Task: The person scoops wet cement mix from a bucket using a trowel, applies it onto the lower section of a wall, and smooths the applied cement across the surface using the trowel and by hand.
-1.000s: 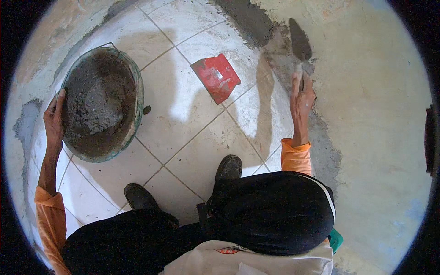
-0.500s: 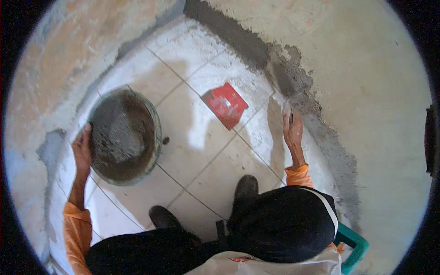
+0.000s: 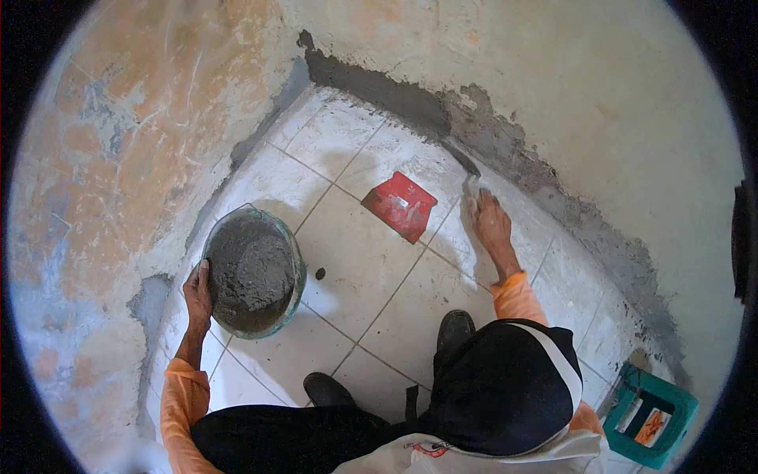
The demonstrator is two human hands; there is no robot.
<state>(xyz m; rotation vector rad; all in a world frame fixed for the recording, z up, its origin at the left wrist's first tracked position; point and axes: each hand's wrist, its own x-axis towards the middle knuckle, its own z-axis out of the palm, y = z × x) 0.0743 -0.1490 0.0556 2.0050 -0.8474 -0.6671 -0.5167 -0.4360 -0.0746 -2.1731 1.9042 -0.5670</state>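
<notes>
My left hand (image 3: 199, 294) grips the near left rim of a round green bucket (image 3: 297, 272), thumb over the edge. Wet grey mortar (image 3: 253, 268) lies inside it. Over on the right, my right hand (image 3: 491, 225) is closed round the handle of a small trowel (image 3: 462, 159). The trowel's narrow blade points away from me, low by the foot of the right wall, beside a band of fresh grey mortar (image 3: 403, 104). Whether the blade touches the wall or floor, I cannot tell. A red flat plastic piece, dustpan-like (image 3: 401, 207), lies on the tiles between my hands.
Two plastered walls meet at the far corner, with the patchy left wall (image 3: 158, 118) close beyond the bucket. White floor tiles (image 3: 371, 268) carry dust and a small dark lump (image 3: 320, 273). A green plastic frame-like object (image 3: 679, 415) stands at the lower right behind my knee.
My view has shifted, bringing more of the walls and the green object into sight. My right hand has moved slightly toward the corner, and the trowel blade now shows. My left hand stays on the bucket.
</notes>
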